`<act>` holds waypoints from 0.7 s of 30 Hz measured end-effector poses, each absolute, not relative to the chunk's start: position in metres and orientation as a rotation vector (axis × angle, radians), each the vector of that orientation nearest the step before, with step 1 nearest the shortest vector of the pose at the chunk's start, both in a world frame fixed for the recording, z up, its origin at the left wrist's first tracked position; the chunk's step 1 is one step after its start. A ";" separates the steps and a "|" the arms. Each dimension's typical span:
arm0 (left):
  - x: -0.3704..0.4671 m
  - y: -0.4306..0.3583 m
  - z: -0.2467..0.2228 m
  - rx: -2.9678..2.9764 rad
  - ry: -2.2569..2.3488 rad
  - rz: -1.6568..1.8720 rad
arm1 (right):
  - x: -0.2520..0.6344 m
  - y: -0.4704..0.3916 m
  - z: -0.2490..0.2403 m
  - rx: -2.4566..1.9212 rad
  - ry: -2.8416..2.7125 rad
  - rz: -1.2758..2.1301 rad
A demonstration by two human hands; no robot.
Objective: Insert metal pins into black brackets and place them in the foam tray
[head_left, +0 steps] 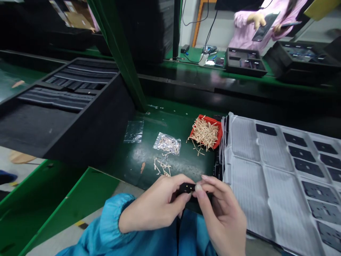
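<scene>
Between my two hands, close to my body, is a small black plate-like part (187, 187) with a few small bright dots on its edge. My left hand (157, 204) grips it between thumb and fingers. The thumb and fingertips of my right hand (220, 211) pinch at its right end; whether they hold something smaller too, I cannot make out. Just beyond my hands, several loose tan strips (163, 167) lie on the green bench (149, 161). Behind them are a clear bag of small pieces (167, 143) and a red bin (220, 133) heaped with tan strips (204, 132).
At right, a white divided tray (246, 174) holds several flat black parts (301, 154). A large black bin (87, 131) with dark strips stands at left, beside a green post (125, 60). A flat clear bag (134, 131) lies near it. Across the bench, a person in pink (241, 30) holds a flat panel.
</scene>
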State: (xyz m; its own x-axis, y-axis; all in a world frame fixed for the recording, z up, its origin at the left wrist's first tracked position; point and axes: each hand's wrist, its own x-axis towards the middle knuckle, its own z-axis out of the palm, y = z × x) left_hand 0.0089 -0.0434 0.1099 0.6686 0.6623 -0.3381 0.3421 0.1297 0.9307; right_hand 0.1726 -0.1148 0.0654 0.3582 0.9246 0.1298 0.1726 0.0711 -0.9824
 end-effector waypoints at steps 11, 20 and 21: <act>0.010 -0.050 0.117 1.570 0.926 0.374 | 0.164 -0.120 0.068 -1.449 -1.247 0.560; 0.010 -0.066 0.101 1.716 1.110 0.516 | 0.157 -0.120 0.074 -1.628 -1.385 0.296; 0.009 -0.066 0.100 1.711 1.133 0.540 | 0.159 -0.121 0.073 -1.677 -1.338 0.316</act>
State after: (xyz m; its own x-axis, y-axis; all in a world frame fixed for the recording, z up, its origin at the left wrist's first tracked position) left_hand 0.0089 -0.0661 0.1004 0.4670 0.8728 -0.1418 0.4391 -0.0898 0.8939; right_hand 0.1590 -0.1211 0.0730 0.3718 0.8662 0.3339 0.6254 0.0321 -0.7796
